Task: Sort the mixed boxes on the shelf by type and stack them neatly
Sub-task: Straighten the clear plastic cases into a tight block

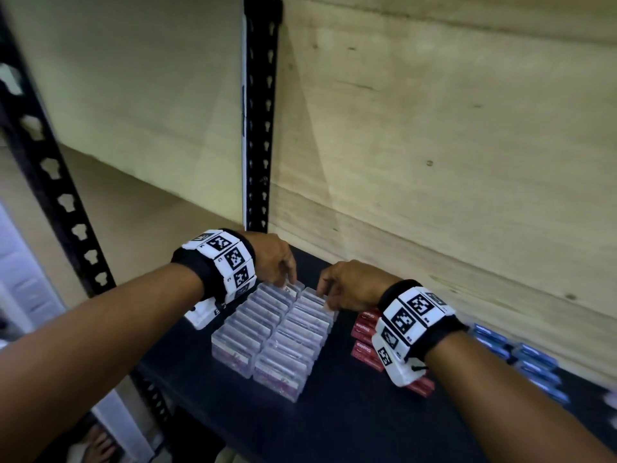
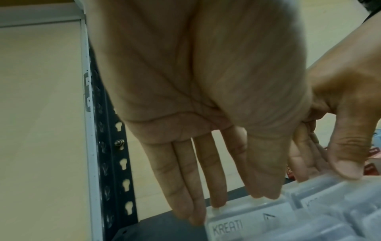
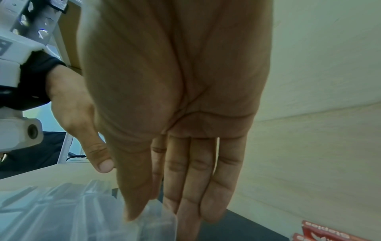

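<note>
Clear boxes (image 1: 273, 339) sit on edge in two packed rows near the shelf's (image 1: 350, 422) left edge, running from the front toward the back wall. Our left hand (image 1: 273, 259) and right hand (image 1: 350, 289) both have straight fingers touching the back ends of the rows; neither grips anything. Red staple boxes (image 1: 364, 332) sit just right of them, blue boxes (image 1: 521, 359) further right along the back wall.

Risks, as we read it:
- uneven push skews a row, boxes topple domino-style
- too much force drives the front boxes toward the front edge
- right wrist clips the red boxes
</note>
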Available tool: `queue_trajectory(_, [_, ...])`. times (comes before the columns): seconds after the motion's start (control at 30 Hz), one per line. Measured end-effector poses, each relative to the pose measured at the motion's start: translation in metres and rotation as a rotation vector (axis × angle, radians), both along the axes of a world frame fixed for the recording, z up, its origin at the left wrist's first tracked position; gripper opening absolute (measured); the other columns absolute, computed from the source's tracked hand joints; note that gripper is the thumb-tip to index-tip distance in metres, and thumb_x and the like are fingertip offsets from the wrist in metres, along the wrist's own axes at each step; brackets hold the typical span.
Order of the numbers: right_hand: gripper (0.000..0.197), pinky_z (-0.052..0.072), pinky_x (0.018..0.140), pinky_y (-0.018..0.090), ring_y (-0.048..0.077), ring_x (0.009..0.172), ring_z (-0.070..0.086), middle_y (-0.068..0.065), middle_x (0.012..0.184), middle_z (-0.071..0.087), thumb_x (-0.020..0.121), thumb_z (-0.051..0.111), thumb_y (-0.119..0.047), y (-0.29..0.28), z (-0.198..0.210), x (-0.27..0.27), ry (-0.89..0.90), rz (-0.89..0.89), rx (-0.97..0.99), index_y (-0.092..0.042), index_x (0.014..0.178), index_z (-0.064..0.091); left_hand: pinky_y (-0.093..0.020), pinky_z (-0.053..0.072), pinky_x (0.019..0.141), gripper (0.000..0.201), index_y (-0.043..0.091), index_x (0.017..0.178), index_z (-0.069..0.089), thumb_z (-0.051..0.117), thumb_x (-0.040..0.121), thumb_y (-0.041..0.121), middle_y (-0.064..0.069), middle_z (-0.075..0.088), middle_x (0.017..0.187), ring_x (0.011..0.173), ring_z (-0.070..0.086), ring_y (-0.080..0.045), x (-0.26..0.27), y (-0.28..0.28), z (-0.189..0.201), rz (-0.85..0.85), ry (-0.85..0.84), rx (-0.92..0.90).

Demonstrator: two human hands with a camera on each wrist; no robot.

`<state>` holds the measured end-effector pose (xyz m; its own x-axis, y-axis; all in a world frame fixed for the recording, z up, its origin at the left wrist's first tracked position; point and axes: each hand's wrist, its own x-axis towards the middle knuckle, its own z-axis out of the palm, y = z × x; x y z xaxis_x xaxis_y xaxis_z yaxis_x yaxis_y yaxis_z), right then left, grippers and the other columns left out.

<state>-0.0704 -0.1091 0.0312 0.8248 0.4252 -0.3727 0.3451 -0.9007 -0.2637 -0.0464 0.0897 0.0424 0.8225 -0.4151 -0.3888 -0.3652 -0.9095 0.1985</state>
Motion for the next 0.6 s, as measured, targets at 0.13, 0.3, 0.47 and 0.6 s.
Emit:
queue_trajectory(0.13, [0.026,0.048,0.083,0.025,0.013,0.098,0.061,-0.007,0.107,0.064,0.089,0.072,-0.023,0.0,-0.001,-0.002,-0.006,0.001,0.001,-0.025,0.114,0.065,-0.024,0.047,0.093,0.027,0.033,0.116,0.069,0.066,0.09,0.027,0.012,0.066,0.118,0.107,0.06,-0.007,-0.006,0.0,0.002,0.0,-0.003,0.013])
queue_trajectory(0.3, [0.025,0.048,0.081,0.025,0.013,0.098,0.063,-0.006,0.107,0.067,0.089,0.071,-0.023,0.0,-0.002,-0.003,-0.003,-0.012,0.009,-0.025,0.113,0.066,-0.023,0.045,0.093,0.029,0.034,0.119,0.067,0.065,0.09,0.029,0.011,0.064,0.123,0.109,0.058,-0.006,-0.01,0.001,0.003,-0.012,-0.004,0.034])
queue_trajectory(0.47, [0.025,0.046,0.078,0.024,0.013,0.099,0.062,-0.005,0.111,0.067,0.091,0.069,-0.023,0.0,-0.001,-0.004,-0.002,0.001,0.006,-0.025,0.115,0.065,-0.021,0.04,0.086,0.033,0.034,0.125,0.063,0.063,0.092,0.031,0.009,0.06,0.128,0.101,0.051,-0.004,-0.012,0.0,0.003,-0.029,0.0,0.071])
queue_trajectory(0.6, [0.027,0.049,0.089,0.026,0.013,0.104,0.062,-0.003,0.118,0.067,0.093,0.066,-0.023,-0.005,0.002,-0.008,0.019,0.016,0.016,-0.025,0.12,0.065,-0.022,0.041,0.087,0.033,0.032,0.125,0.062,0.062,0.093,0.033,0.008,0.06,0.127,0.106,0.054,-0.008,-0.015,-0.002,0.004,-0.012,0.009,0.07])
